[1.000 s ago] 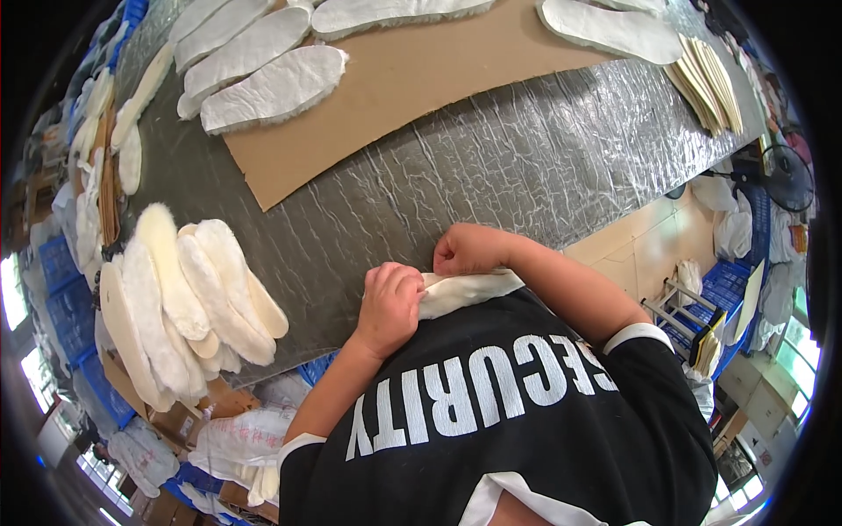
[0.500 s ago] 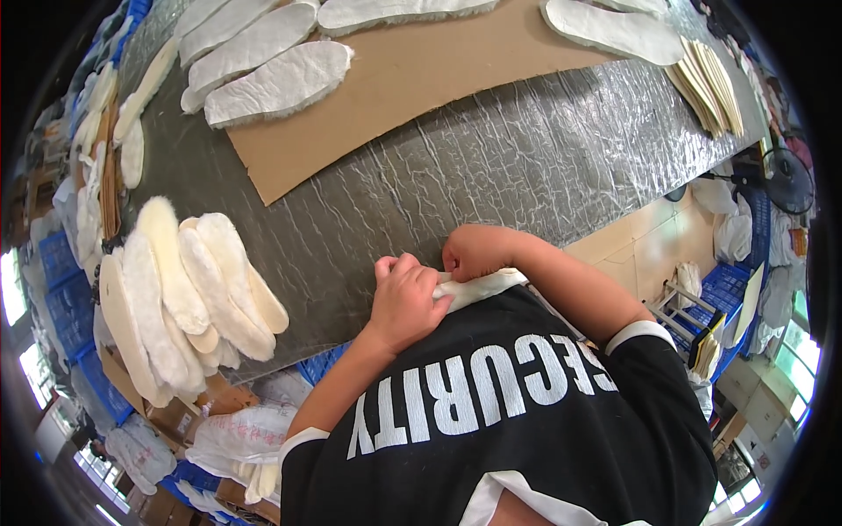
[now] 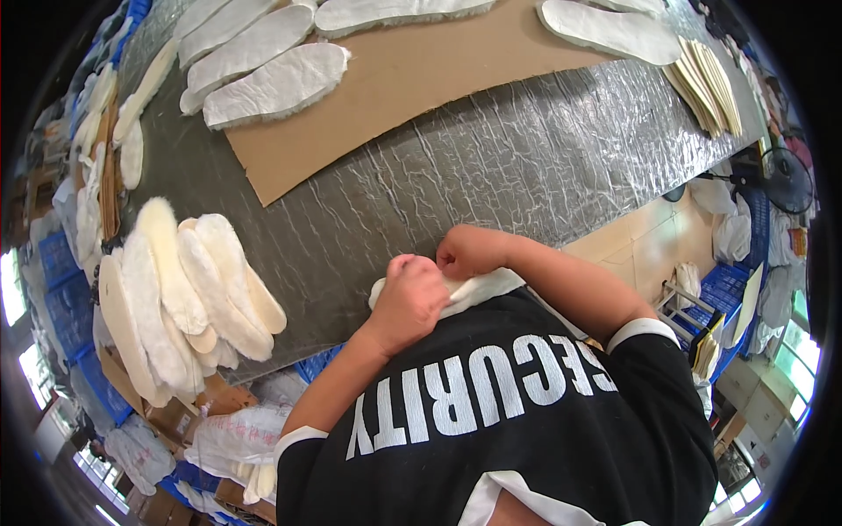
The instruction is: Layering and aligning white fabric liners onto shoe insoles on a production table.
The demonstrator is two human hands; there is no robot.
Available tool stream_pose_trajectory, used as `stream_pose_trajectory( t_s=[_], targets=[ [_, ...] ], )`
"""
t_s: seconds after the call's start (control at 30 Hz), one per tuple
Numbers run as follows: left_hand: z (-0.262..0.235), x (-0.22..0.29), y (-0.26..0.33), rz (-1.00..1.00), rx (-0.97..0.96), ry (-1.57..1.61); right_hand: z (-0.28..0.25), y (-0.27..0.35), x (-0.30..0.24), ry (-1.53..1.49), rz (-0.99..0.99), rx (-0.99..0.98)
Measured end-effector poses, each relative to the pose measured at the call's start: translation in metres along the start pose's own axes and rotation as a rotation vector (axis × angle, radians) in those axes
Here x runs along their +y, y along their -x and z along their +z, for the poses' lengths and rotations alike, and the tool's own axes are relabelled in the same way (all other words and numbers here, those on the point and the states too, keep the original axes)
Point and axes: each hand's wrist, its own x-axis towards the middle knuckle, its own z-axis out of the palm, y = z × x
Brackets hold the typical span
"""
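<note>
A pale fleecy insole (image 3: pixel 491 284) lies at the near edge of the table (image 3: pixel 395 202), close against my body, partly covered by my hands. My left hand (image 3: pixel 409 296) is closed over its left part, the fingers curled and pinching its edge. Right beside it, my right hand (image 3: pixel 472 252) is curled into a fist-like grip at the insole's upper edge. The fingertips of both hands are mostly hidden, and the hands nearly touch.
A pile of fluffy cream insoles (image 3: pixel 180 294) sits at the table's left corner. Farther off, white insoles (image 3: pixel 276 86) lie on and beside a brown cardboard sheet (image 3: pixel 377 96). Thin cream insoles (image 3: pixel 704 88) are stacked at the far right, near a black fan (image 3: pixel 787 180).
My left hand has turned and closed more tightly, drawing nearer my right hand. More of the insole now shows left of and below my left hand. My right hand has shifted slightly left.
</note>
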Motion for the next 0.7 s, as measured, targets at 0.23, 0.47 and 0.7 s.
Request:
stream_pose_trajectory(
  t_s=[0.23, 0.47, 0.7],
  targets=[
    [0.006, 0.002, 0.004, -0.391, 0.329, 0.141, -0.001, 0.016, -0.001, -0.386, -0.035, 0.040],
    [0.010, 0.003, 0.005, -0.422, 0.308, 0.079, 0.001, 0.026, -0.009, -0.490, -0.044, 0.021],
    [-0.010, 0.005, 0.007, -0.603, 0.273, 0.371, 0.003, 0.030, -0.013, -0.258, -0.078, 0.082]
  ],
)
